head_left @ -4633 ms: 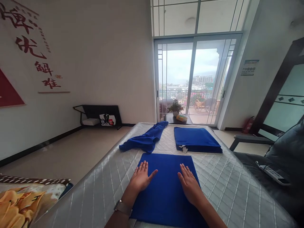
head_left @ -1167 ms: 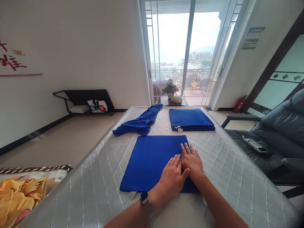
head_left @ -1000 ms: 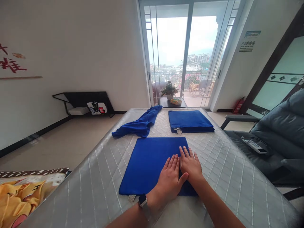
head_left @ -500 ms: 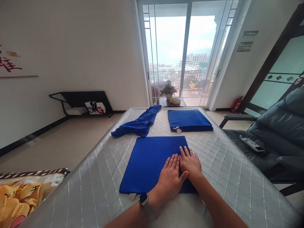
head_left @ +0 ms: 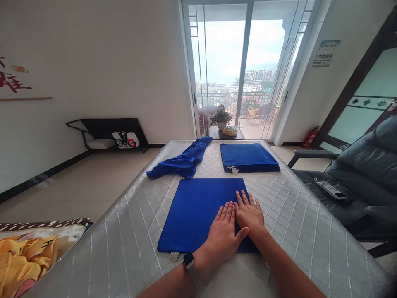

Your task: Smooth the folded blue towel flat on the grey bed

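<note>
A blue cloth (head_left: 192,215), spread flat and roughly rectangular, lies on the quilted grey surface in front of me, a white tag at its near left corner. My left hand (head_left: 223,229), with a watch on the wrist, rests flat on the cloth's right half. Beside it, my right hand (head_left: 249,213) lies flat over the right edge with fingers stretched out. The left thumb reaches across to the right hand. Farther off, a stack of folded blue cloths (head_left: 249,156) with tags sits at the right, and a crumpled blue cloth (head_left: 182,161) at the left.
The quilted surface (head_left: 124,248) has a potted plant (head_left: 221,118) and a tissue pack (head_left: 230,131) beyond its far edge. A dark armchair (head_left: 356,178) holding a power strip (head_left: 330,190) stands right. A yellow patterned cloth (head_left: 27,260) is at lower left.
The whole view has shifted slightly. Both hands stay on the flat cloth in nearly the same place, and the cloths look unchanged.
</note>
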Tool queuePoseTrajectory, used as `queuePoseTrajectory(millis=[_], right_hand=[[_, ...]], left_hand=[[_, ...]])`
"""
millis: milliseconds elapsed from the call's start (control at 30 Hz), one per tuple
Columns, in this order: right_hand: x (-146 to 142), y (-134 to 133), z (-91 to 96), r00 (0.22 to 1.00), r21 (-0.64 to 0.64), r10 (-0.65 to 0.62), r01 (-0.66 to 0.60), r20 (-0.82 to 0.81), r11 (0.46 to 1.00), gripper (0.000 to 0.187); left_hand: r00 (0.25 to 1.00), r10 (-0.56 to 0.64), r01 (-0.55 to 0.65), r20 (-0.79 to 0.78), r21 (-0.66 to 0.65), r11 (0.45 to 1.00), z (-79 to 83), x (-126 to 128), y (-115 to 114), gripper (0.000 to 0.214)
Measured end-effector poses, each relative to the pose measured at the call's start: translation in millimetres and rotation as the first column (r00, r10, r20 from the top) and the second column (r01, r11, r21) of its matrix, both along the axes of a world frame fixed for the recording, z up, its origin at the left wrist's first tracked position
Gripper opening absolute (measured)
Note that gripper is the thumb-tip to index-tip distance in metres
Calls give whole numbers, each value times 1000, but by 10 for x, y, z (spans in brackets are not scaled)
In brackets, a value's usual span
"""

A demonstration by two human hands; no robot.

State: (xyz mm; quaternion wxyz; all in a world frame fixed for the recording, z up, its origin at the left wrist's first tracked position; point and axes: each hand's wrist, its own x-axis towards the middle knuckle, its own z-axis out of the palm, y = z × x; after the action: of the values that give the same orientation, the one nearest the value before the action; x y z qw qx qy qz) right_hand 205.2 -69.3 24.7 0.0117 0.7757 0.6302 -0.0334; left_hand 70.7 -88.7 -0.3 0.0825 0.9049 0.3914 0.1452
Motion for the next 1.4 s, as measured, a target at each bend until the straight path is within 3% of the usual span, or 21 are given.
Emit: queuePoseTrajectory(millis=[400, 700, 900, 1133, 1400], right_hand=[[-155, 36, -203, 999, 134, 23, -17, -41, 991, 60], [-152, 2, -189, 998, 139, 31, -22, -61, 990, 59], [-147, 1, -235, 998, 226, 43, -35, -34, 974, 58], [-82, -45, -280, 996, 307, 66, -43, -63, 951, 57], [89, -273, -495, 989, 256, 126, -101, -81, 961, 62]], left_hand=[[998, 69, -69, -11, -2, 998, -47, -39, 40, 84], [996, 88, -89, 10, 40, 995, -162, -29, 67, 86], [995, 94, -93, -23, 36, 995, -142, -10, 76, 86], [997, 24, -21, -70, 39, 999, -25, -27, 58, 83], [995, -31, 39, -99, 80, 996, -66, -11, 89, 88]])
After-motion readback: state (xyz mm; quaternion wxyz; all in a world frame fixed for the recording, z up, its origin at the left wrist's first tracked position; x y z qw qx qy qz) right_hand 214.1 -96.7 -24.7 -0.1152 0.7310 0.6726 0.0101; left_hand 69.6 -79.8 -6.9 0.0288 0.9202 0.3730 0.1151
